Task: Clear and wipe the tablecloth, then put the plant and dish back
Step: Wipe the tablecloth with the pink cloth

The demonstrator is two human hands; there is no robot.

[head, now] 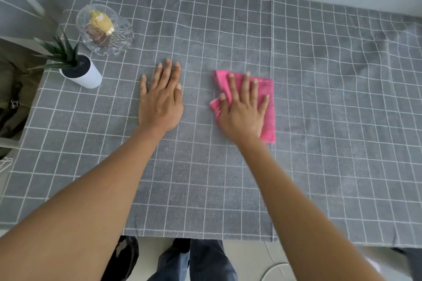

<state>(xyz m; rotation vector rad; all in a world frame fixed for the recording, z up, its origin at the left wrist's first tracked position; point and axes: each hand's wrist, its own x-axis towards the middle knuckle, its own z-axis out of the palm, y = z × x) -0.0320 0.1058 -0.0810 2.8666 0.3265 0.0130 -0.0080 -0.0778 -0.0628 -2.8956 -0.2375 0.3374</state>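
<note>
Now both hands lie flat on the grey checked tablecloth (228, 36) that covers the bench. Near the middle, the left hand (161, 100) presses palm down on the bare fabric, fingers straight and close together, pointing toward twelve o'clock and holding nothing. Just beside it at three o'clock, the right hand (242, 109) rests palm down on a pink cloth (268, 109), fingers straight and spread over it, not curled round it. That cloth is folded and a little rumpled at its left edge; it shows beyond the fingertips and along the right side of the hand down to the wrist.

Off at ten o'clock from the left hand, near the left edge of the tablecloth, stands a small plant (61, 52) with dark spiky leaves in a white pot (89, 75). Just beyond the pot at one o'clock sits a clear cut-glass dish (123, 36), with something yellow and something brown inside; what they are is unclear. Pot and dish are near each other but apart, and both are well apart from the hands.

Toward three o'clock the tablecloth is wrinkled. At six o'clock, below its front edge, dark trousers (201, 262) show over a pale floor (249, 255).
</note>
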